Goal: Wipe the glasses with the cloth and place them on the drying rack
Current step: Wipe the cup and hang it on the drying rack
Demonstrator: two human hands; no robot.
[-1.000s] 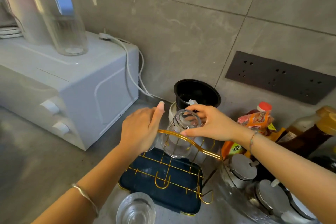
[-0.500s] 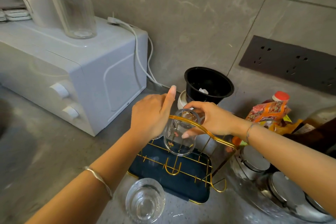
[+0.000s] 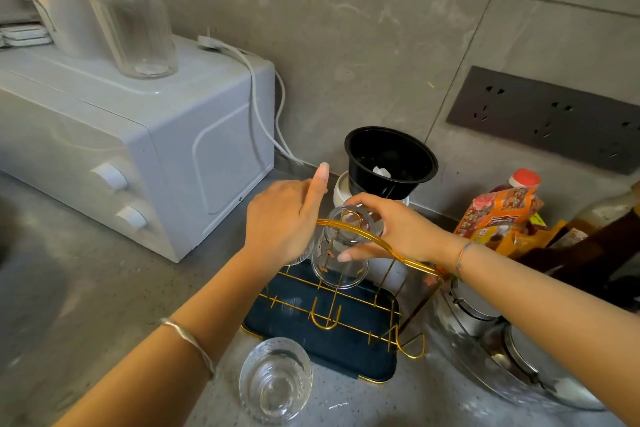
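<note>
The drying rack (image 3: 374, 354) is a dark blue tray with gold wire pegs and a gold arched handle, standing on the grey counter. My right hand (image 3: 398, 229) grips the base of a clear printed glass (image 3: 337, 267), held mouth-down and tilted over the rack's pegs, just under the handle. My left hand (image 3: 280, 222) lies over a ribbed glass (image 3: 300, 255) at the rack's back left corner, fingers curled on it and index finger pointing up. A third clear glass (image 3: 275, 381) stands upright in front of the rack. No cloth is in view.
A white oven (image 3: 138, 149) with a clear jug (image 3: 138, 21) on top stands at the left. Behind the rack sits a black bowl (image 3: 391, 159) on a white pot. Sauce bottles, a snack packet (image 3: 498, 215) and steel lidded jars (image 3: 474, 305) crowd the right.
My right hand has brought the printed glass a little lower and more mouth-down over the rack. My left hand has stayed on the ribbed glass. The camera has drifted.
</note>
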